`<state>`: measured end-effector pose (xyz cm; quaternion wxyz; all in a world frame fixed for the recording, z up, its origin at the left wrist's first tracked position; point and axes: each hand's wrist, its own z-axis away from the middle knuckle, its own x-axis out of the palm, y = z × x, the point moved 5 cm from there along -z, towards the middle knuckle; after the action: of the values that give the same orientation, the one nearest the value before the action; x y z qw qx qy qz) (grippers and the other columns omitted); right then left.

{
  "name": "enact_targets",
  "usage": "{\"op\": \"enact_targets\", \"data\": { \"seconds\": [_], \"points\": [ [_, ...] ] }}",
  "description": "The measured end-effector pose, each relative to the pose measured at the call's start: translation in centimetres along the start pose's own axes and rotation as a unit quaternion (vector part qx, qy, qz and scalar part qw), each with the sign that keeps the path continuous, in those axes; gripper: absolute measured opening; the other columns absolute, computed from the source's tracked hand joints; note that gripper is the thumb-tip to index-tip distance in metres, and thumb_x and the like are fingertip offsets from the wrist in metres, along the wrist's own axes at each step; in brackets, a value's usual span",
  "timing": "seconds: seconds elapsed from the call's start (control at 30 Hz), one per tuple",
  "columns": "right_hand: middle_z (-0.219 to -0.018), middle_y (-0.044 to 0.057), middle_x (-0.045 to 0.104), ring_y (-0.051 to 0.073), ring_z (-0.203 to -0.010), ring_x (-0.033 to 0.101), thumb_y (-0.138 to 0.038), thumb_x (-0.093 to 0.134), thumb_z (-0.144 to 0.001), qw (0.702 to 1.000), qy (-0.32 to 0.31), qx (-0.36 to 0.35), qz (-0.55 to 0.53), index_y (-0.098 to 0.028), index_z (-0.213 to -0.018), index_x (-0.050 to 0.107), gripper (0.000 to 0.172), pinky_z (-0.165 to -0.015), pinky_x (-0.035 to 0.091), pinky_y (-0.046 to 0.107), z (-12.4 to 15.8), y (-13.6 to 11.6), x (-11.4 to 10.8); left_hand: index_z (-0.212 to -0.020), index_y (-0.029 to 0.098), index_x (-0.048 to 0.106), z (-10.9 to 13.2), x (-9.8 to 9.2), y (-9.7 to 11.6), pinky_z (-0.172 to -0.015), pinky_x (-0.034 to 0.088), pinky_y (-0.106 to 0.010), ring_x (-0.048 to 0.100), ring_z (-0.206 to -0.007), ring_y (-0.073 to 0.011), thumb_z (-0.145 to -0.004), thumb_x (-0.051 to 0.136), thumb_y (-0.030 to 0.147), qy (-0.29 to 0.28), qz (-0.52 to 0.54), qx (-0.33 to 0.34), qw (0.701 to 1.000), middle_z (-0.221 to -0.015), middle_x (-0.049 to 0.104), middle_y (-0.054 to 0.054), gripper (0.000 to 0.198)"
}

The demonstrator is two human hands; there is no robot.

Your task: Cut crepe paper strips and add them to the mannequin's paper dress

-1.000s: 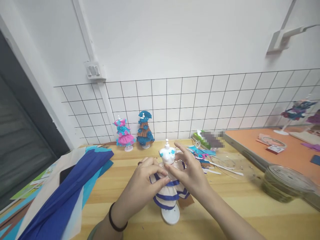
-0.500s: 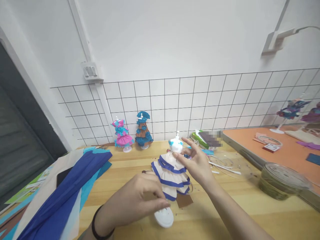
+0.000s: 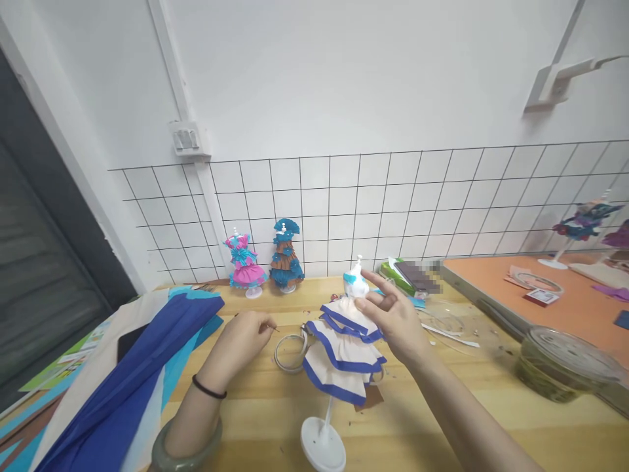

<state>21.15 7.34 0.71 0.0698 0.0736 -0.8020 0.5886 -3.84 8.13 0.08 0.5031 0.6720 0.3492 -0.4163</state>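
A miniature dress form leans slightly, its round white base at the table's front. It wears a tiered cream paper skirt edged in dark blue, with light blue paper on the bust. My right hand holds it at the waist, thumb in front and index finger raised beside the neck. To the left, over the table, my left hand is closed in a pinch; something thin shows at the fingertips, too small to name. Between that hand and the skirt lies a roll of tape.
Blue, cream and turquoise paper sheets cover the left side. Two dressed forms, one pink and one brown and teal, stand by the tiled wall. A large ribbon roll sits at right. Scraps lie behind my right hand.
My left hand has moved from in front of the skirt up and to the left, uncovering the tape roll and the stand's pole. The dress form now tilts more; my right hand stays on it.
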Motion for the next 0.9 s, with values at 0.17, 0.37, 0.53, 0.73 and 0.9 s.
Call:
{"op": "enact_targets", "data": {
  "seconds": [0.17,0.37,0.53,0.73,0.9],
  "points": [
    [-0.072,0.001,0.064,0.017,-0.065,0.059,-0.033,0.076,-0.064,0.995,-0.08,0.019,-0.055,-0.021,-0.132,0.037,0.079,-0.064,0.047,0.032,0.3,0.2,0.6,-0.06,0.018,0.062,0.8,-1.2,2.3,-0.057,0.037,-0.027,0.058,-0.063,-0.018,-0.082,0.05,0.038,0.092,-0.012,0.049,0.994,-0.063,0.063,-0.004,0.032],
    [-0.069,0.0,0.063,0.017,-0.06,0.059,-0.033,0.075,-0.066,0.993,-0.102,0.01,-0.059,-0.021,-0.136,0.031,0.084,-0.062,0.048,0.034,0.5,0.1,0.8,-0.081,0.02,0.065,3.5,-2.6,7.3,-0.068,0.042,-0.027,0.056,-0.073,-0.0138,-0.083,0.057,0.024,0.138,0.178,0.264,0.938,-0.076,0.064,-0.001,0.009],
    [-0.075,0.002,0.066,0.018,-0.063,0.06,-0.034,0.075,-0.066,0.992,-0.105,0.002,-0.065,-0.023,-0.137,0.029,0.085,-0.064,0.048,0.035,0.7,-0.3,1.0,-0.088,0.02,0.064,4.7,-2.5,9.3,-0.066,0.039,-0.028,0.054,-0.071,-0.0129,-0.083,0.058,0.019,0.15,0.175,0.321,0.919,-0.075,0.063,-0.001,0.009],
    [-0.073,0.001,0.066,0.017,-0.061,0.059,-0.038,0.075,-0.065,0.995,-0.092,-0.007,-0.037,-0.023,-0.137,0.031,0.086,-0.063,0.047,0.034,0.7,-0.4,0.9,-0.085,0.018,0.061,5.1,-2.2,9.9,-0.063,0.038,-0.028,0.052,-0.069,-0.0135,-0.081,0.055,0.011,0.236,0.124,0.352,0.897,-0.072,0.061,-0.002,0.01],
    [-0.071,0.001,0.064,0.017,-0.061,0.059,-0.039,0.075,-0.064,0.996,-0.08,-0.003,-0.036,-0.023,-0.135,0.035,0.084,-0.061,0.047,0.033,0.7,-0.4,0.9,-0.082,0.017,0.06,5.5,-2.0,10.2,-0.063,0.04,-0.031,0.051,-0.065,-0.014,-0.078,0.054,0.007,0.306,0.048,0.384,0.87,-0.067,0.059,-0.002,0.012]
  ]
}}
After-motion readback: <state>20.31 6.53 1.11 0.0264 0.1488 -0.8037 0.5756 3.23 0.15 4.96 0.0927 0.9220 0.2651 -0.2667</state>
